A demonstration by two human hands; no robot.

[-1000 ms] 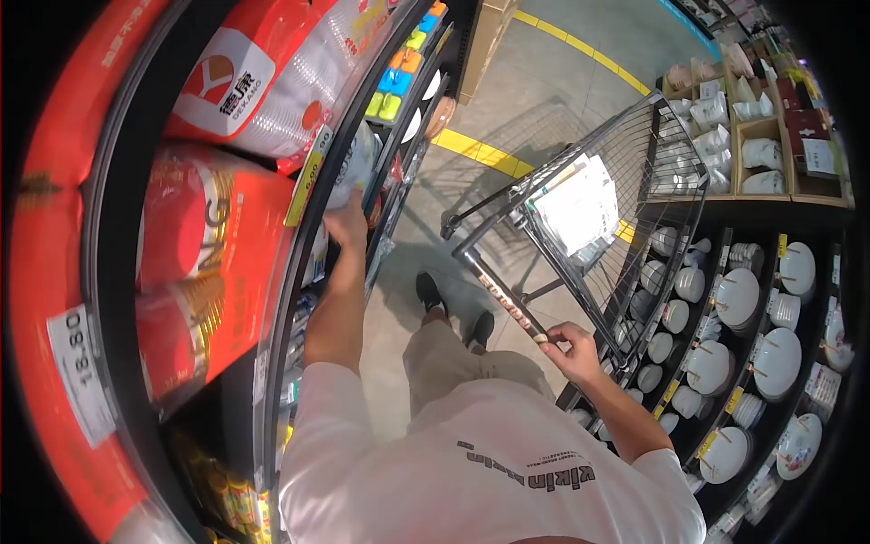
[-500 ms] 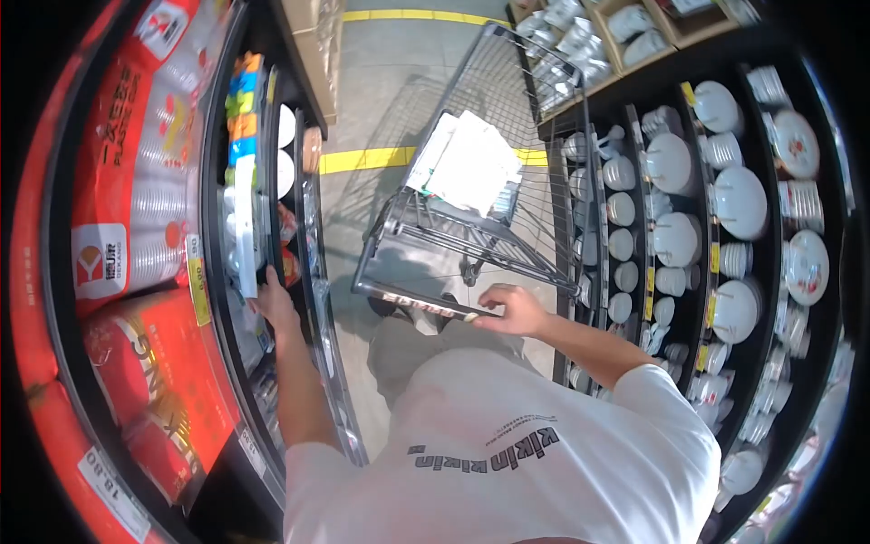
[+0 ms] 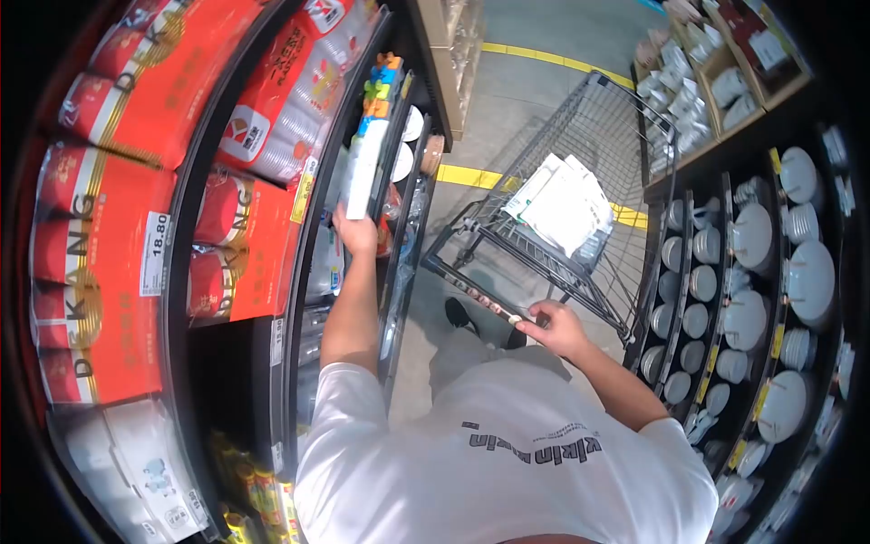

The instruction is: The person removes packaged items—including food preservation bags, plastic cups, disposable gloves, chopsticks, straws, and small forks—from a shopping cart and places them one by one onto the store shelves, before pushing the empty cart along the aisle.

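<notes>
A: Biggest first, go
B: Left shelving, black, then the dish rack on the right, wire cart between them on the floor

A: Next size down?
B: Red packs marked DEKANG on the left shelving; white packages piled inside the cart

A: Smaller?
B: Cart handle, on the near side; slim white pack at the left shelving, lengthwise away from the body, just beside some orange and blue pieces

A: Hands?
B: Right hand on the cart handle's right end, left hand at the slim white pack's near end

A: Fingers?
B: Right ones clamped on the handle; left ones touch the pack, far side hidden, can't tell if they grip
</notes>
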